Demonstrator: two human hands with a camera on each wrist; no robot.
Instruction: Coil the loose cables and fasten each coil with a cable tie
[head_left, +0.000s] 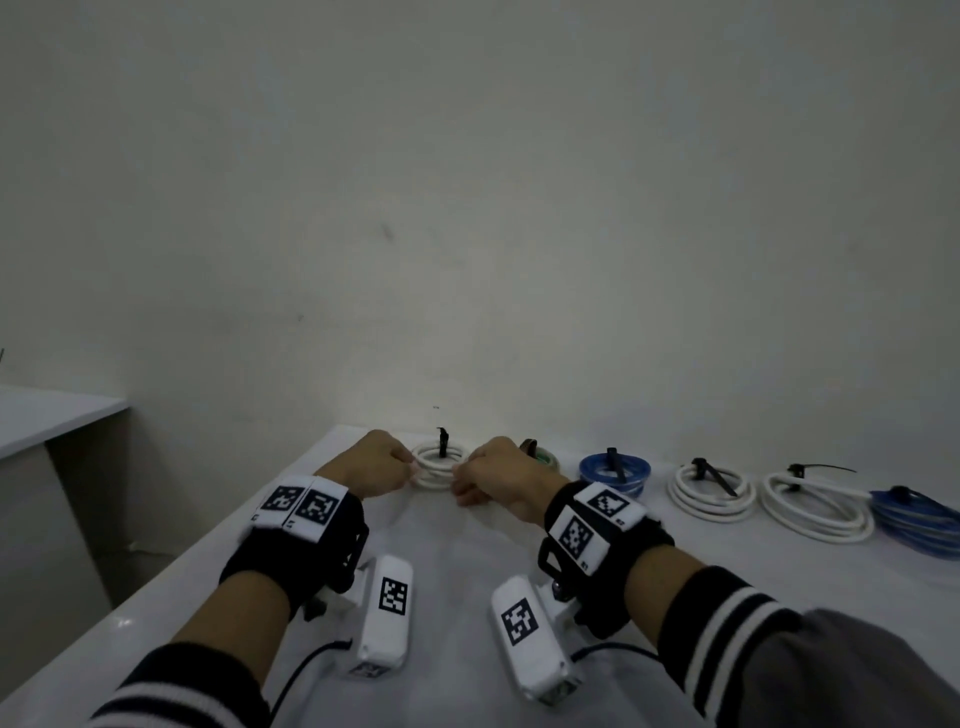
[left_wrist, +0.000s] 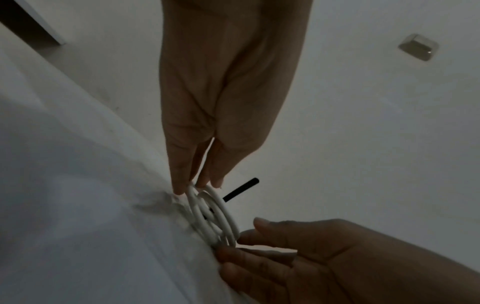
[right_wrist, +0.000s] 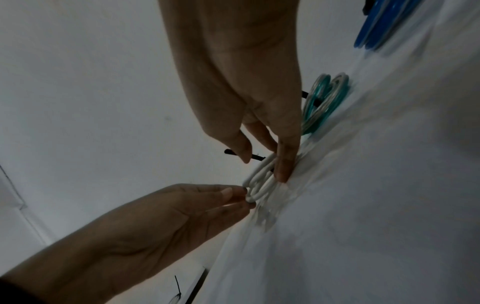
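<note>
A white table (head_left: 156, 597) runs away from me to a plain pale wall (head_left: 467, 208), and at far left a second white surface (head_left: 47, 415) stands apart with a dark gap between. My left hand (head_left: 371, 465) reaches to the table's far edge, its fingertips (left_wrist: 179, 185) nearly straight and pressed against the left rim of a small white cable coil (head_left: 435, 467). A black cable tie (head_left: 442, 442) is wrapped around the coil's far side, its tail sticking up (the wall is just behind it). My right hand (head_left: 496, 475) meets the coil's right rim, the fingers (right_wrist: 284, 164) extended against the loops and the tabletop, thumb lifted beside the tie; neither hand is curled round the cable. Just right of that hand lies a green coil (head_left: 544, 457), partly hidden behind it. Further right along the wall sit a blue coil (head_left: 615, 473), then two white coils (head_left: 711, 491), then another blue coil (head_left: 919, 519) at the frame's edge, each with a black tie. Both wrists wear black straps with white marker tags.
</note>
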